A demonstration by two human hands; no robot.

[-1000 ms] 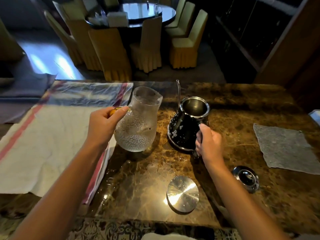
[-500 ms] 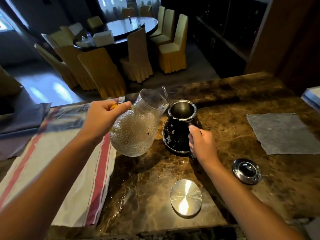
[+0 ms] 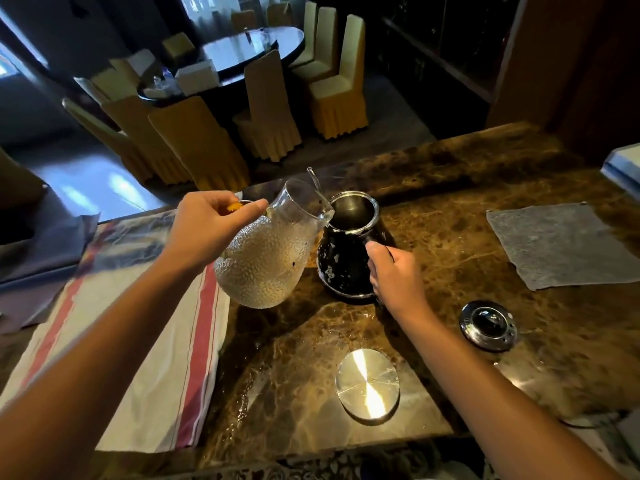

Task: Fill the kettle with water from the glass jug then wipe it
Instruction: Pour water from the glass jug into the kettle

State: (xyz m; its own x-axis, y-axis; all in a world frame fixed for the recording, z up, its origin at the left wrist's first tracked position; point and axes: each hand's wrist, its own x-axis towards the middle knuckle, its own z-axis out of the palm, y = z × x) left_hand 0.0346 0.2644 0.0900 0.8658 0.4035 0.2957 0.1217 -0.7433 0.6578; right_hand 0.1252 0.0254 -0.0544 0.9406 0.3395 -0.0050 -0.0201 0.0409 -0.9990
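A textured glass jug (image 3: 266,251) hangs tilted above the marble counter (image 3: 450,237), its spout leaning over the rim of the black kettle (image 3: 346,258). My left hand (image 3: 204,230) grips the jug's handle. The kettle stands upright with its mouth uncovered and a thin spout rising behind it. My right hand (image 3: 394,275) holds the kettle's handle on its near right side. Whether water is flowing I cannot make out. A grey wiping cloth (image 3: 561,244) lies flat at the right.
A round silver lid (image 3: 367,386) lies near the front edge. The dark kettle lid (image 3: 488,323) sits to the right. A white towel with red stripes (image 3: 138,358) covers the counter's left part. Beyond the counter are covered chairs (image 3: 270,109) and a round table.
My left hand has lifted the jug off the counter, moved it right and tipped its spout over the kettle's mouth. My right hand has stayed on the kettle's handle.
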